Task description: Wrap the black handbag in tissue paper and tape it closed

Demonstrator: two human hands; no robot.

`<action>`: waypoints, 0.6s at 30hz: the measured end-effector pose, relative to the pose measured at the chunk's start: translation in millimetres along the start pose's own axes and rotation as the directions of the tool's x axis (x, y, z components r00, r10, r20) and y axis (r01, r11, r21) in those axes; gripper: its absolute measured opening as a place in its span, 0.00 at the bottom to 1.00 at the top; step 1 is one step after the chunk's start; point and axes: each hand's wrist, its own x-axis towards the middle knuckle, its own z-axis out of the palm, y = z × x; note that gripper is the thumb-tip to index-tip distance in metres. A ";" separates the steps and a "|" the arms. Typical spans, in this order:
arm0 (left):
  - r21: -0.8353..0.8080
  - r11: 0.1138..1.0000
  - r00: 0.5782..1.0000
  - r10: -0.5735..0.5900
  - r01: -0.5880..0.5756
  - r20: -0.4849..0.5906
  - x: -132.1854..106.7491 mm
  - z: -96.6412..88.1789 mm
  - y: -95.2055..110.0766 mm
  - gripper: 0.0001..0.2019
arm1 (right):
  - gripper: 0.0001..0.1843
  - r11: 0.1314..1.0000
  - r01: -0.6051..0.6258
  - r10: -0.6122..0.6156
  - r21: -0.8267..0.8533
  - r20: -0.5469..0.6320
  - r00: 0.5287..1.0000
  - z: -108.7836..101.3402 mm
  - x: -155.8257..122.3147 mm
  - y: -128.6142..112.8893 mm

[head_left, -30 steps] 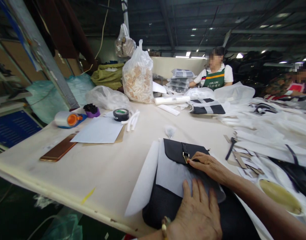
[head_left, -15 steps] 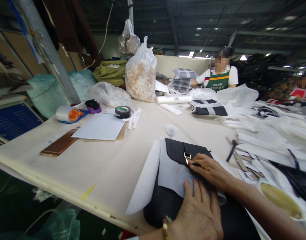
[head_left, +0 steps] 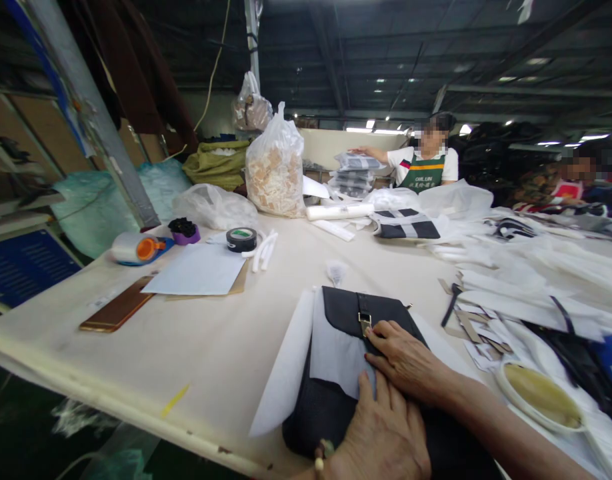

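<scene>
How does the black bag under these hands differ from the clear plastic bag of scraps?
The black bag lies flat under the left hand and right hand, while the clear plastic bag stands upright. The black bag is opaque; the clear plastic bag lets pale and tan scraps show. The black bag has a flap with a buckle, whereas the clear plastic bag is gathered at the top. Both are on the table.
</scene>
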 end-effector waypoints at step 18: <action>-0.240 0.961 0.987 -0.110 0.136 0.119 25.3 -22.3 -90.9 0.20 | 0.21 0.997 -0.065 0.058 -0.050 -0.133 0.989 15.0 -15.6 -17.5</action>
